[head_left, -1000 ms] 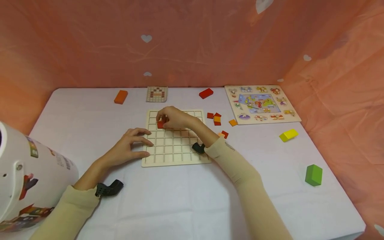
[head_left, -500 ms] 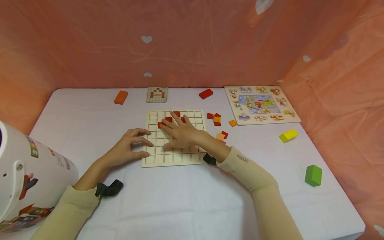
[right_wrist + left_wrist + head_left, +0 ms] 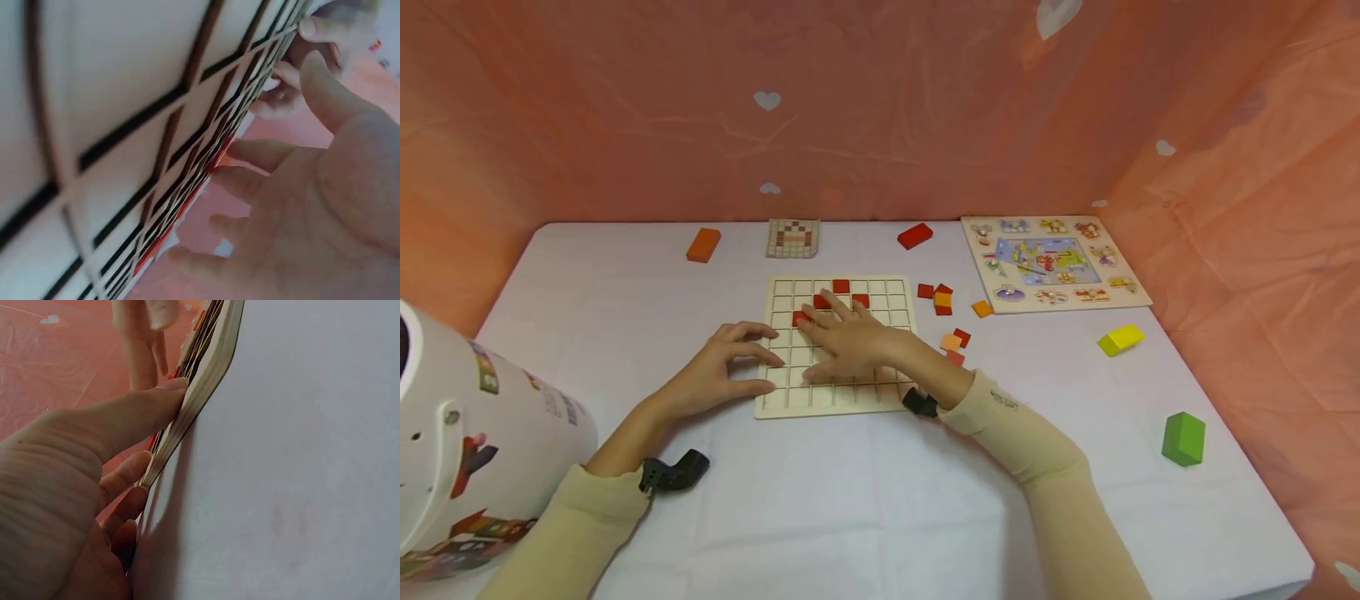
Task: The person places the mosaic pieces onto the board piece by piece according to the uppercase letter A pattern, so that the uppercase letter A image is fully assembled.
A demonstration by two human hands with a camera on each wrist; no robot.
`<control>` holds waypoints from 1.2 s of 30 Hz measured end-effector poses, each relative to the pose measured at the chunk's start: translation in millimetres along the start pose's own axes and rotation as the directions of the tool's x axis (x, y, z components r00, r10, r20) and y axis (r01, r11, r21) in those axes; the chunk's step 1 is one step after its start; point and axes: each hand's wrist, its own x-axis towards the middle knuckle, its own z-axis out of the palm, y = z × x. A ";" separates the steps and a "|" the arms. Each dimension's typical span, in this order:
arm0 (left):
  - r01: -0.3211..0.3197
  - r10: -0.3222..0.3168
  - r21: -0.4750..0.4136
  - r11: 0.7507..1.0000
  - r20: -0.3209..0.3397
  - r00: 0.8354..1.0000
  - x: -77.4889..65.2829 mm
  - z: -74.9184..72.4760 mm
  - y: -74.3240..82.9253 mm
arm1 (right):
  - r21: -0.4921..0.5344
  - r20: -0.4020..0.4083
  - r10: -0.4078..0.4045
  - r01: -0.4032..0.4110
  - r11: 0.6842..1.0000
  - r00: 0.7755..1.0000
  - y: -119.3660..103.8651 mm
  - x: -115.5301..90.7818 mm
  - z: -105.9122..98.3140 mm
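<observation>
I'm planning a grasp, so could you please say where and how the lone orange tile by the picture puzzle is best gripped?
I would probably pinch the orange tile by its near and far edges, coming from above and the left: it lies flat, with its right edge close to the picture puzzle and its left side free.

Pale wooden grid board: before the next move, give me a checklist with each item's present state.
1. Left hand on the pale wooden grid board: ok, fingertips touch its left edge.
2. Right hand free of tiles: ok, fingers spread over the board, none pinched.
3. Leftmost red square tile fully seated: cannot tell, a right fingertip partly covers it.
4. Board's middle cells in view: not ok, the right hand hides several.
5. Beige square card with grid pattern readable: ok, unobstructed beyond the board.
6. Loose red and orange square tiles laid out singly: not ok, some overlap.
</observation>
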 end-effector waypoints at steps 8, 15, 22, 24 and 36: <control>0.021 -0.021 -0.013 1.000 0.004 1.000 -0.6 1.1 0.6 | 0.429 -0.269 0.008 0.113 0.896 0.963 64.4 -49.3 1.0; 0.037 -0.037 0.004 0.999 0.001 0.999 -0.2 2.7 2.7 | 0.541 -0.400 0.160 0.092 0.836 0.903 113.3 -117.1 24.4; 0.030 -0.030 0.006 1.000 -0.004 1.000 -0.8 1.9 1.1 | 0.583 -0.389 0.112 0.150 0.798 0.914 129.5 -138.4 45.8; 0.024 -0.024 0.002 1.000 -0.004 1.000 -1.8 1.3 1.6 | 0.585 -0.376 0.097 0.155 0.796 0.922 130.4 -137.5 48.4; -0.009 0.009 -0.001 1.000 -0.012 1.000 -1.7 1.7 2.7 | 0.560 -0.316 0.121 0.083 0.824 0.941 128.0 -134.4 51.1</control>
